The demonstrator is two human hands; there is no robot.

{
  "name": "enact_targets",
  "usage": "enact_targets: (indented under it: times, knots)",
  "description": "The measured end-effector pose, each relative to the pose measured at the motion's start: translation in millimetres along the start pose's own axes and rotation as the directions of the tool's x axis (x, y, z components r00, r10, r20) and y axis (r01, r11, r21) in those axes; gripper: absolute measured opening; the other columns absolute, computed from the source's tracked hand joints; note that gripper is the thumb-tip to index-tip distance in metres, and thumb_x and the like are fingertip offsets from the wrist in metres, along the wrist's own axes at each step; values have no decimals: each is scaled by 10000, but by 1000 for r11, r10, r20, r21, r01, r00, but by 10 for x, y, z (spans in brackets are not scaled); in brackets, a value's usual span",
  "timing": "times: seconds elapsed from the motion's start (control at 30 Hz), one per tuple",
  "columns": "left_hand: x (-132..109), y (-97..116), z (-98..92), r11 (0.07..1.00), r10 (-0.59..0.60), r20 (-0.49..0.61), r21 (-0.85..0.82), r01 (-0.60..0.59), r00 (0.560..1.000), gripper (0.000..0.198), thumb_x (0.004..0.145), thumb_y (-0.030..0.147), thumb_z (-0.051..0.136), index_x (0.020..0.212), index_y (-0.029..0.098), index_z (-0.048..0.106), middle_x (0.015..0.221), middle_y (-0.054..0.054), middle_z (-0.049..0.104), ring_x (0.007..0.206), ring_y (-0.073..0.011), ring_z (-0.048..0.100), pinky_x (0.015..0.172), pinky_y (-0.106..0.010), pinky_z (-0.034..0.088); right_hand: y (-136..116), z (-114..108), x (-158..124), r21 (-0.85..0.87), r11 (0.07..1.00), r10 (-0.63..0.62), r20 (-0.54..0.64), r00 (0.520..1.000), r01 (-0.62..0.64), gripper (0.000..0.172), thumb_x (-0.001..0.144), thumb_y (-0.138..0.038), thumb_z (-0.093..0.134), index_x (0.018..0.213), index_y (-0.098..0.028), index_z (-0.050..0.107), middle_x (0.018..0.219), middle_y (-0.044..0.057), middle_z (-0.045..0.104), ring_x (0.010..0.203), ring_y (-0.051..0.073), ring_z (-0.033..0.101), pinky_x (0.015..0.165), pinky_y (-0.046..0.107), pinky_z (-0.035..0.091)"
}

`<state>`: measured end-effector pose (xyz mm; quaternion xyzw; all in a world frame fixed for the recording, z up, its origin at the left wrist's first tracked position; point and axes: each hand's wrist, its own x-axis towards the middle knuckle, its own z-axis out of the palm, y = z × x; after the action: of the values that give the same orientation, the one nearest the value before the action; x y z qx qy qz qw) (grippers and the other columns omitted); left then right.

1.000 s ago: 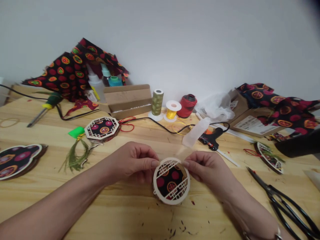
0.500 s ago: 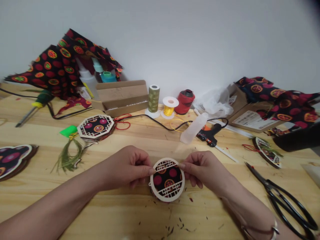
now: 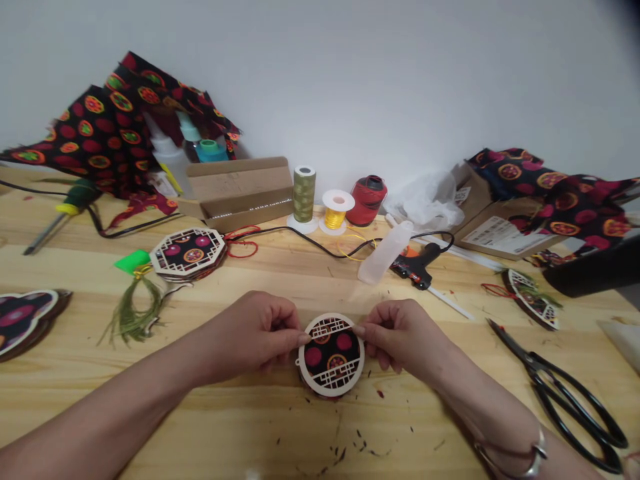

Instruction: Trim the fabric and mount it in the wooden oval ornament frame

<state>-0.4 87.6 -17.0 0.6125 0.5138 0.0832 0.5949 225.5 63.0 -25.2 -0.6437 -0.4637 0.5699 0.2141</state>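
Observation:
Between both hands is a round wooden lattice ornament point(image 3: 332, 355), its pale frame set over dark fabric with red and orange dots. A small loop juts from its left edge. My left hand point(image 3: 273, 330) pinches the upper left rim, thumb on top and fingers curled beneath. On the upper right rim, my right hand point(image 3: 393, 333) holds in the same way, its thumb over the edge. The undersides of both grips are hidden. Dark scraps point(image 3: 357, 443) lie on the wooden table just below the ornament.
Black scissors point(image 3: 560, 393) lie at the right, near a fan-shaped ornament point(image 3: 533, 300). Farther back are a glue gun point(image 3: 417, 267), thread spools point(image 3: 304, 195) and an open cardboard box point(image 3: 240, 193). At left are an octagonal ornament point(image 3: 189, 253), a green tassel point(image 3: 133, 307) and a screwdriver point(image 3: 65, 210).
Both hands keep their hold on the round ornament, which sits slightly higher and farther left in view. The whole scene has shifted a little to the left.

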Motion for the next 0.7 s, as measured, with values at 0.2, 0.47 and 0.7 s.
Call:
enact_targets:
  times: [0.2, 0.47, 0.7]
  knots:
    - [-5, -7, 5, 999, 17, -4, 51, -17, 1000, 230, 749, 357, 616, 603, 185, 574, 488, 60, 557, 388, -80, 475, 394, -178, 356, 27, 0, 7, -80, 996, -27, -11, 1000, 26, 252, 692, -316, 694, 530, -187, 553, 420, -23, 557, 315, 62, 429, 298, 165, 280]
    - [4, -15, 2, 997, 20, -26, 69, -18, 999, 229, 744, 362, 617, 603, 192, 558, 492, 57, 571, 390, -87, 488, 386, -178, 358, 41, 2, 4, -152, 987, -65, -32, 997, 60, 247, 716, -313, 653, 539, -190, 531, 409, -19, 533, 320, 67, 411, 313, 172, 258]
    - [8, -23, 6, 992, 20, -32, 124, -16, 999, 232, 759, 359, 593, 611, 190, 538, 490, 66, 558, 392, -84, 475, 389, -181, 349, 54, 10, 12, -197, 980, -39, -35, 999, 31, 241, 717, -295, 650, 545, -184, 522, 432, -30, 535, 328, 59, 415, 318, 170, 277]
